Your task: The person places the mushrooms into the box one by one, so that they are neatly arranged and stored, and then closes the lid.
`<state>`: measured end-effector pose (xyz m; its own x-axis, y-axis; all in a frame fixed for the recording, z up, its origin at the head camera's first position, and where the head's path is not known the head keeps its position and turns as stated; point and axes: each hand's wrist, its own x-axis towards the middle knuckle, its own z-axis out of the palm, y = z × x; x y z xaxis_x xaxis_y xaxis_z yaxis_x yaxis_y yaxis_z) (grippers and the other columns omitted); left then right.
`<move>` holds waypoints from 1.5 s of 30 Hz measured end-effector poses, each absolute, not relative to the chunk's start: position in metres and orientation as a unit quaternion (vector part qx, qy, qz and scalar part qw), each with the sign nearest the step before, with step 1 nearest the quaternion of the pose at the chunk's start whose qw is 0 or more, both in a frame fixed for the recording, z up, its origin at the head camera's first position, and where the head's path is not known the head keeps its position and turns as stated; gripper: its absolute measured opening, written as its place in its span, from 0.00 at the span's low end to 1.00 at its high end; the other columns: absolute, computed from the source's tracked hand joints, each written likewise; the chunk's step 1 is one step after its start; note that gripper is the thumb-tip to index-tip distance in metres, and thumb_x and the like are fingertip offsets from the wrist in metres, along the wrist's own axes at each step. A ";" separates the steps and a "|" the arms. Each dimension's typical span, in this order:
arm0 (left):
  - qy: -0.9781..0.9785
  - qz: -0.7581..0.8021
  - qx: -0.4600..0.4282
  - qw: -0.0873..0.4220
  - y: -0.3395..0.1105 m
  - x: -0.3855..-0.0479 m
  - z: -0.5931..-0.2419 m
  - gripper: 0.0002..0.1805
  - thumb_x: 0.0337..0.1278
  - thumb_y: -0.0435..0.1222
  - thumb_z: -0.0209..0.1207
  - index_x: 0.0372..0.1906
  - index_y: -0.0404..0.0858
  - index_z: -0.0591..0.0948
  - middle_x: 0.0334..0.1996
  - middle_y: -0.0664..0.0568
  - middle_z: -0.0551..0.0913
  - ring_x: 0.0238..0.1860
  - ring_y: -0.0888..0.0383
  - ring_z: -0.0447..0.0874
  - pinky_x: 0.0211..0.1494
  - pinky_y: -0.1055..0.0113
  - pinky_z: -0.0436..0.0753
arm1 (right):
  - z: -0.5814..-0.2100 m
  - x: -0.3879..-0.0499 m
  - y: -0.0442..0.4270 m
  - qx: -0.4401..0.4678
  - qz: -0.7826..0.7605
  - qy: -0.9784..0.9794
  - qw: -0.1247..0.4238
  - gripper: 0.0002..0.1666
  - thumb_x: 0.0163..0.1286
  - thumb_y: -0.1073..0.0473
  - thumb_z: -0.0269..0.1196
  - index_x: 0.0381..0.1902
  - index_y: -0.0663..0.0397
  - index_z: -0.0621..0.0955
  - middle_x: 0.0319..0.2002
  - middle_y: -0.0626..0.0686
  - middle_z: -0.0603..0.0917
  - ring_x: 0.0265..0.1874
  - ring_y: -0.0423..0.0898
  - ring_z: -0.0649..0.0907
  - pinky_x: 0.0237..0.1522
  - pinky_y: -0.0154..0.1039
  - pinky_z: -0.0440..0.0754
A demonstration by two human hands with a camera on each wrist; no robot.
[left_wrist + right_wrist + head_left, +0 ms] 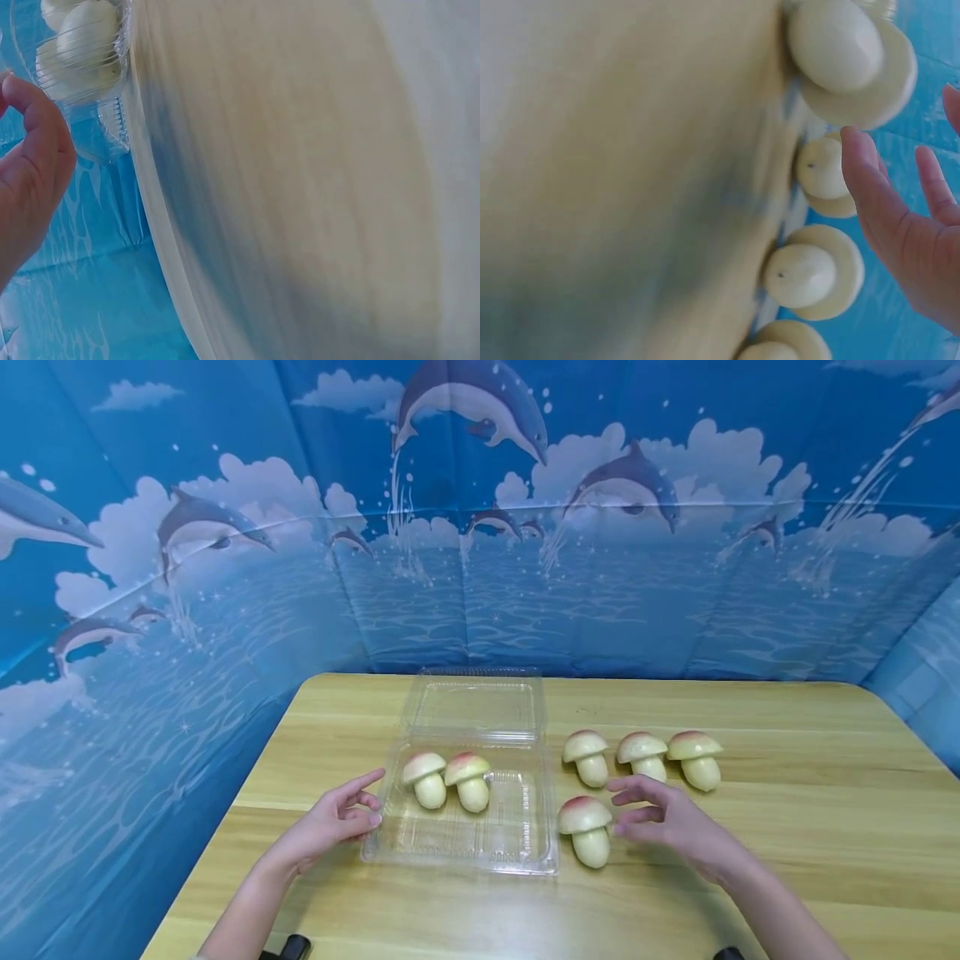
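Observation:
A clear plastic container point(450, 843) lies with its lid folded back on the table. Two mushroom-shaped pieces point(429, 781) stand side by side in its left part. At the container's left edge is my left hand point(330, 822), fingers relaxed; whether it touches the rim I cannot tell. My right hand point(675, 822) is just right of the nearest loose mushroom point(587, 831), fingers spread and holding nothing. In the right wrist view the thumb and fingers point(885, 195) are apart, beside several mushrooms point(802, 274).
Behind my right hand, three more mushrooms point(641, 756) form a row on the wooden table point(810, 793). The open lid point(476, 706) lies toward the back edge. A blue curtain with dolphins point(487, 593) hangs behind and at the left. Black objects point(296, 947) show at the front edge.

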<state>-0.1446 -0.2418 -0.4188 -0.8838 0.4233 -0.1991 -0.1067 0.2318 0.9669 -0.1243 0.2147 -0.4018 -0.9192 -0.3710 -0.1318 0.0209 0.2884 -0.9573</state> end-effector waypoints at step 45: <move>0.752 0.614 0.095 0.221 -0.242 -0.145 -0.420 0.40 0.58 0.31 0.59 0.72 0.34 0.52 0.42 0.44 0.69 0.31 0.62 0.74 0.37 0.69 0.78 | -0.422 -0.124 0.192 -0.073 -0.608 0.761 0.213 0.47 0.52 0.65 0.71 0.66 0.63 0.59 0.33 0.58 0.75 0.30 0.45 0.78 0.31 0.37 0.79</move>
<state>-0.1450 -0.2421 -0.4197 -0.8839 0.4149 -0.2157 -0.1286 0.2280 0.9651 -0.1236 0.1921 -0.4222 -0.8988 -0.3700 -0.2349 0.1474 0.2495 -0.9571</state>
